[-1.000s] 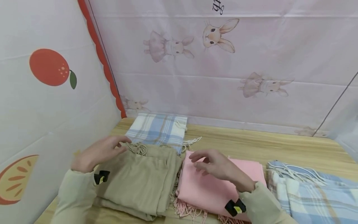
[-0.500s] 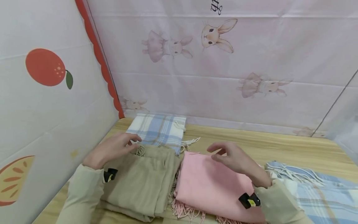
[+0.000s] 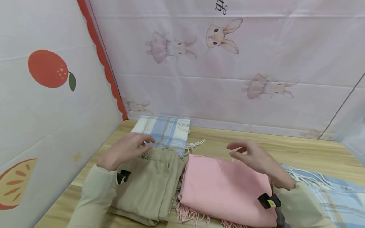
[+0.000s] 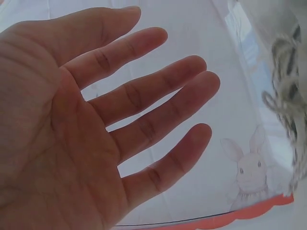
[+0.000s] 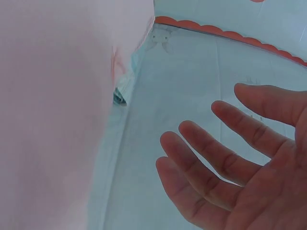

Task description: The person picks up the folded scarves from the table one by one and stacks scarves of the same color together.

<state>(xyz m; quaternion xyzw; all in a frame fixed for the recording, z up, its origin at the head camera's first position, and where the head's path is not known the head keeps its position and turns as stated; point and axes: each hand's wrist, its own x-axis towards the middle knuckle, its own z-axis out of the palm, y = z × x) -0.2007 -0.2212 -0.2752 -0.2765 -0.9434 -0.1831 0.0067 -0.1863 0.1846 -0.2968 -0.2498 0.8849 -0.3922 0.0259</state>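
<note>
My left hand [image 3: 126,150] hovers over the back left part of a folded khaki scarf [image 3: 148,186]. In the left wrist view its fingers are spread and nothing lies in the palm; grey-green fringe [image 4: 288,91] shows at the right edge. My right hand [image 3: 256,158] hangs over the back right part of a folded pink scarf [image 3: 219,193], fingers loosely bent and holding nothing. The right wrist view shows the pink cloth [image 5: 53,115] filling the left side, apart from the fingertips. Pink fringe [image 3: 188,213] hangs from the front of the pink scarf.
A blue and white plaid scarf [image 3: 165,129] lies folded behind the khaki one, its white fringe to the right. Another plaid scarf [image 3: 336,196] lies at the right, partly behind my right sleeve. Printed cloth walls [image 3: 182,88] rise behind and on the left of the wooden table [image 3: 273,144].
Both hands have moved to the right. The left passes further over the khaki scarf; the right goes from the middle of the pink scarf to its right side. The scarves stay in place.
</note>
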